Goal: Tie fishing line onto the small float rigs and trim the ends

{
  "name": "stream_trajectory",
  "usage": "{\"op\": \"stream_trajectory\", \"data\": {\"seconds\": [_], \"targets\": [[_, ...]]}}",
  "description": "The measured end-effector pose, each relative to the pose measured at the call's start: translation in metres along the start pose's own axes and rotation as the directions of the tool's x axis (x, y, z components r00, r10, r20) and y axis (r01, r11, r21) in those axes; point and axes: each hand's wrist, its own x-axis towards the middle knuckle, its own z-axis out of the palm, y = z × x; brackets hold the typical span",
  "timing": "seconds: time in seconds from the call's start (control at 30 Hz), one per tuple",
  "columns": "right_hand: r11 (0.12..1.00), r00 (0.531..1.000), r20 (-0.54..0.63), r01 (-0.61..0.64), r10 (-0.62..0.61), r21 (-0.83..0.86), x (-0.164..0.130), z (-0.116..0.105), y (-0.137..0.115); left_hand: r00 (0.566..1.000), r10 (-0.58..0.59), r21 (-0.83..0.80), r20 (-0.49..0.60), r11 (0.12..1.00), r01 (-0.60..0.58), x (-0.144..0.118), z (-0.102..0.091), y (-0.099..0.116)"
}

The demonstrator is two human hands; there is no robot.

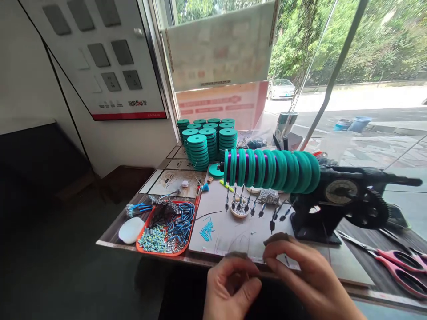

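At the table's front edge, my left hand (231, 284) is closed, thumb and curled index finger brought together. Beside it on the right, my right hand (300, 273) is pinched, its fingertips close to the left hand's. Whatever lies between the fingers is too fine to make out. Above them, a black hand-cranked winder (336, 200) carries a row of green round spools (271, 169) with purple between some of them. Small dark pieces (262, 210) hang below the row on thin lines. A round dish of white beads (240, 207) sits beneath the spools.
An orange tray (193, 222) of small blue, green and dark parts stands left, beside a white round lump (131, 230). Light-blue tubes (207, 230) lie on the board. Stacked green spools (198, 153) stand behind. Red-handled scissors (398, 261) lie right. A window is behind the table.
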Motion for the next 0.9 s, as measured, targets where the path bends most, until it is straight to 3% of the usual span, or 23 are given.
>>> {"op": "stream_trajectory", "data": {"seconds": [0.1,0.23,0.57,0.73,0.9], "targets": [[0.999,1.000,-0.003,-0.018,0.018,0.043,-0.002,0.005,-0.004,0.993,-0.018,-0.326,-0.115,0.945,-0.020,0.016,0.014,-0.006],[0.997,1.000,0.016,-0.025,0.024,0.078,-0.003,0.008,-0.008,0.997,-0.021,-0.493,-0.077,0.870,-0.020,0.018,0.022,-0.006],[0.996,0.999,0.002,-0.036,0.036,0.085,-0.002,0.011,-0.009,0.969,-0.127,-0.597,-0.212,0.802,-0.026,0.014,0.033,0.000],[0.990,0.995,0.072,0.074,-0.066,-0.116,0.005,0.004,-0.014,0.972,-0.166,-0.598,-0.168,0.801,0.034,0.014,0.031,0.003],[0.932,0.979,0.186,0.143,-0.083,-0.333,0.014,-0.002,-0.016,0.965,-0.209,-0.580,-0.158,0.811,0.080,0.012,0.027,0.002]]}}
